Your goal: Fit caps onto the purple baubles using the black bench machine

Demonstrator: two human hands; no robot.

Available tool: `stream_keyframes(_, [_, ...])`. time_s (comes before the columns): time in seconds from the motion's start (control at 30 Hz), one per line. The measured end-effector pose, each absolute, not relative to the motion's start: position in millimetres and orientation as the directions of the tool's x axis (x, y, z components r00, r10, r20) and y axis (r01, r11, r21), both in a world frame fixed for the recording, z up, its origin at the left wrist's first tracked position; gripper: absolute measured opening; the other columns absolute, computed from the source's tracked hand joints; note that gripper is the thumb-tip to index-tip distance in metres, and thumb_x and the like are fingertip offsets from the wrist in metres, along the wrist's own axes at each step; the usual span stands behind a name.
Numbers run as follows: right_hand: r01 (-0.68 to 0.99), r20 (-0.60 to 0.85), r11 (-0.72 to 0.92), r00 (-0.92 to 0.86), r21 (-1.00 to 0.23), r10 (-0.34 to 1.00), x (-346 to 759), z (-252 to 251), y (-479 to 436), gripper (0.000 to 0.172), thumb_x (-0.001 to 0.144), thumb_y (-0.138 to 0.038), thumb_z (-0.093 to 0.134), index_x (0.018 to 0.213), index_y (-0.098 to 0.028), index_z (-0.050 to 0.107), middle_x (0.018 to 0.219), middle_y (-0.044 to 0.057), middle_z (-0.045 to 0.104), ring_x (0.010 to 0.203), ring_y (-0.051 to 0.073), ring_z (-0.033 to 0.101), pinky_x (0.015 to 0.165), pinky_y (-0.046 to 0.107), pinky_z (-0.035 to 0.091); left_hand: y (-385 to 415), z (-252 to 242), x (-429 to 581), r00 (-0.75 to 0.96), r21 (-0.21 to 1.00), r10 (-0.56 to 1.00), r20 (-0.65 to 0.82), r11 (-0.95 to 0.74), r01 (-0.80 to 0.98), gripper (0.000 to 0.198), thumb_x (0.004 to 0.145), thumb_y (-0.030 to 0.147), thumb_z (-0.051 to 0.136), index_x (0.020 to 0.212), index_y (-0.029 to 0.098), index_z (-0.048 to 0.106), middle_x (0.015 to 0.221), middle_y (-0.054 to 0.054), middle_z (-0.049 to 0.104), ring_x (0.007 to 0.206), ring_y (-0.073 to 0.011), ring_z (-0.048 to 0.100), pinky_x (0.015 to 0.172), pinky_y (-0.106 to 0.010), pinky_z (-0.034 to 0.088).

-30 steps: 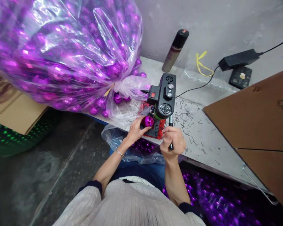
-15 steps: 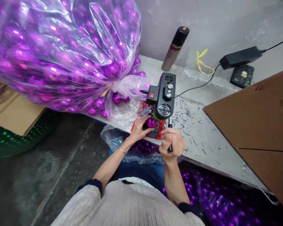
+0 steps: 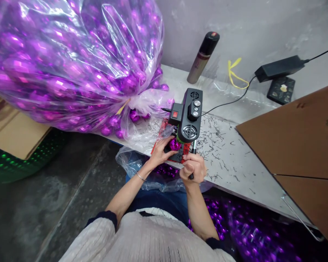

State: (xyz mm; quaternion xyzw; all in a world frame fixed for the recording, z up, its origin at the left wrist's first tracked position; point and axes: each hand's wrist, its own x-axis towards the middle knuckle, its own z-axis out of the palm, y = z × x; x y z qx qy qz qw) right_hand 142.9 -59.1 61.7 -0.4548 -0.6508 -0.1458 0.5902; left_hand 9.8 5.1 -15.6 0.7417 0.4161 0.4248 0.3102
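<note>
My left hand [image 3: 160, 152] has its thumb and fingers closed around a shiny purple ball ornament [image 3: 175, 145], pressed up under the head of a small black machine [image 3: 190, 112]. The machine carries a red switch, silver knobs and round vents, and it stands on a red and black base [image 3: 186, 151]. My right hand [image 3: 193, 169] is wrapped round the black grip of the machine's lever [image 3: 194, 150]. The machine's head hides where the ball meets it.
A big clear bag of purple balls [image 3: 79, 72] fills the left of the table [image 3: 224, 174]. Small dark wire bits litter the tabletop. A spray can [image 3: 203, 57], a power adapter [image 3: 280, 68] and a cardboard box [image 3: 295, 145] stand behind and to the right.
My right hand has brought the lever grip slightly left and the machine's head sits a little lower in view. My left hand stays at the ball.
</note>
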Motion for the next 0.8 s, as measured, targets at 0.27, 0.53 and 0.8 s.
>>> stream_keyframes(0.27, [0.739, 0.902, 0.563, 0.14, -0.37, 0.409, 141, 52, -58, 0.027, 0.105, -0.028, 0.039, 0.082, -0.023, 0.053, 0.079, 0.0, 0.063, 0.065, 0.012, 0.062, 0.064, 0.029, 0.052, 5, -15, 9, 0.297, 0.82, 0.889, 0.349, -0.443, 0.361, 0.064, 0.085, 0.054, 0.078, 0.137, 0.022, 0.061, 0.133, -0.014, 0.071, 0.125, -0.0297, 0.066, 0.108, -0.046, 0.049])
stream_keyframes(0.53, [0.677, 0.903, 0.617, 0.175, -0.4, 0.393, 140, 41, -53, 0.029, 0.106, -0.029, 0.038, 0.08, -0.023, 0.052, 0.076, -0.001, 0.059, 0.067, 0.013, 0.064, 0.063, 0.03, 0.052, 7, -20, 10, 0.285, 0.829, 0.892, 0.351, -0.438, 0.348, 0.064, 0.083, 0.05, 0.081, 0.137, 0.022, 0.062, 0.134, -0.013, 0.071, 0.126, -0.0296, 0.067, 0.109, -0.047, 0.049])
stream_keyframes(0.8, [0.713, 0.924, 0.613, 0.128, -0.339, 0.362, 141, 37, -50, 0.031, 0.105, -0.026, 0.039, 0.076, -0.022, 0.048, 0.074, -0.002, 0.056, 0.065, 0.012, 0.065, 0.064, 0.029, 0.052, 10, -18, 12, 0.292, 0.845, 0.891, 0.349, -0.434, 0.314, 0.061, 0.084, 0.048, 0.08, 0.137, 0.022, 0.062, 0.134, -0.014, 0.071, 0.126, -0.0305, 0.066, 0.111, -0.049, 0.048])
